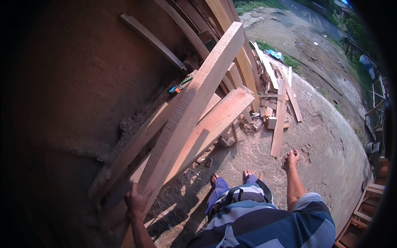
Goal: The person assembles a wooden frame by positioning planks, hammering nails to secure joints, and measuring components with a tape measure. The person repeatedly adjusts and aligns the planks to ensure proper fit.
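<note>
My left hand [137, 200] is closed on the near end of a long, rough-sawn wooden beam [194, 95]. The beam slants up and away to the right, above other timber. Beneath it lies a thick reddish plank [225, 113] with the beam's shadow across it. Out to the right, over the concrete, my right hand [292, 158] is held with its fingers curled in; whatever may be inside is hidden. On the timber left of the beam rest a small orange-and-blue object [173, 89] and a thin green stick-like thing [187, 81].
A brown wall [82, 82] stands at the left, with a narrow strip of wood [153, 41] and tall boards leaning nearby. Offcuts [271, 113] and loose planks [279, 124] are heaped on the concrete floor [326, 140]. Wooden frames [364, 206] stand at the lower right.
</note>
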`<action>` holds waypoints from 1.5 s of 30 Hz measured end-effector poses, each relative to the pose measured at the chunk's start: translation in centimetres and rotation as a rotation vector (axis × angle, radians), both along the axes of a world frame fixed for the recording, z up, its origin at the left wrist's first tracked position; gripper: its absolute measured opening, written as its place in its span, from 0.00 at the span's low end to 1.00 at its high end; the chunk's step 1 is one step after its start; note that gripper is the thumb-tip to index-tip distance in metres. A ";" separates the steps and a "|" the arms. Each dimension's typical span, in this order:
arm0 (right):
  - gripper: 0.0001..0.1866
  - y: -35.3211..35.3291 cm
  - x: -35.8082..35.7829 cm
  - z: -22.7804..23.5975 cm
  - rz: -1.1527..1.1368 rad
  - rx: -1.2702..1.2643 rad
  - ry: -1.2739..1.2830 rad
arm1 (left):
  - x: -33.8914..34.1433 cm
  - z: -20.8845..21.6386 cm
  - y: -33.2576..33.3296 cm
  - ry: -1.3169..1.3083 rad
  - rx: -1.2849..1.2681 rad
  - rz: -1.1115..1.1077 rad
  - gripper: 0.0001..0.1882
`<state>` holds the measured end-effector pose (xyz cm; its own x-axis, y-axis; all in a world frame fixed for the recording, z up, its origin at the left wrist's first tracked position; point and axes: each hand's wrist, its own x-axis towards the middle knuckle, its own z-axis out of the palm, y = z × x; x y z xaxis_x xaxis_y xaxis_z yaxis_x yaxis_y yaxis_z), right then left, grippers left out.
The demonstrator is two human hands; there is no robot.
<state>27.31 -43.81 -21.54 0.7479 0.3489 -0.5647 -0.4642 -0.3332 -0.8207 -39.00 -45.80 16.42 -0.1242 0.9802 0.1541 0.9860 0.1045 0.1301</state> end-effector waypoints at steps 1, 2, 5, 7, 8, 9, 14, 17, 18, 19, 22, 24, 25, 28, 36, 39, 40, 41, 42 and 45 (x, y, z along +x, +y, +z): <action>0.21 0.3 -0.9 0.1 -0.038 0.030 0.022 | -1.5 -0.3 0.7 0.024 -0.039 -0.001 0.31; 0.21 0.7 -1.8 0.4 -0.074 0.061 0.042 | -3.0 -0.7 1.3 0.047 -0.077 -0.002 0.32; 0.22 2.3 -5.1 1.4 -0.145 0.039 0.028 | -7.2 -2.1 2.7 0.035 -0.145 -0.011 0.33; 0.21 3.6 -7.3 2.1 -0.150 0.057 0.041 | -9.7 -3.4 3.4 0.065 -0.140 -0.044 0.32; 0.21 4.2 -8.4 2.4 -0.146 0.062 0.046 | -11.0 -4.2 3.5 0.070 -0.122 -0.082 0.32; 0.21 4.8 -9.4 2.7 -0.147 0.077 0.032 | -12.3 -5.1 3.8 0.066 -0.160 -0.074 0.33; 0.20 6.7 -13.7 4.7 -0.157 0.205 0.069 | -17.2 -11.4 4.7 -0.031 -0.186 -0.164 0.33; 0.20 7.5 -15.2 6.3 -0.140 0.233 0.058 | -17.8 -14.7 5.1 0.025 -0.240 -0.183 0.33; 0.20 7.9 -15.6 6.8 -0.132 0.250 0.055 | -17.6 -15.5 5.1 0.045 -0.105 -0.259 0.31; 0.20 8.2 -15.9 7.3 -0.102 0.239 0.029 | -17.2 -15.9 4.9 0.068 -0.083 -0.273 0.31; 0.19 9.8 -16.5 8.5 -0.029 0.253 -0.105 | -16.4 -16.4 5.1 0.078 -0.060 -0.294 0.31; 0.19 11.6 -16.7 9.6 -0.008 0.316 -0.126 | -16.3 -16.6 5.4 0.050 0.000 -0.295 0.32; 0.19 13.0 -16.9 10.1 0.040 0.359 -0.128 | -16.6 -16.8 5.6 0.000 -0.068 -0.227 0.32; 0.24 17.5 -16.7 12.6 0.215 0.512 -0.175 | -17.1 -17.8 4.9 -0.079 -0.007 -0.211 0.34; 0.30 31.4 -18.7 13.8 0.556 0.360 -0.252 | -11.6 -18.7 1.4 -0.051 0.104 0.451 0.57; 0.29 33.7 -22.8 12.9 0.738 0.330 -0.221 | -8.9 -19.9 0.4 -0.246 0.245 0.683 0.67; 0.29 34.4 -24.0 12.9 0.787 0.332 -0.209 | -8.1 -20.5 0.4 -0.332 0.337 0.757 0.67; 0.28 34.9 -25.1 12.7 0.838 0.330 -0.199 | -7.4 -21.1 0.7 -0.462 0.362 0.861 0.68; 0.28 35.4 -26.0 12.7 0.883 0.327 -0.186 | -7.2 -21.6 1.4 -0.635 0.634 0.920 0.67; 0.27 36.7 -27.9 12.6 1.001 0.326 -0.161 | -8.3 -22.8 4.9 -0.851 1.096 1.346 0.67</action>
<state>-0.62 -7.07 -8.95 0.0944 0.9628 -0.2531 0.0213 -0.2561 -0.9664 -47.25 -40.95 -6.34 -0.9607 -0.2743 0.0417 -0.0075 0.1759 0.9844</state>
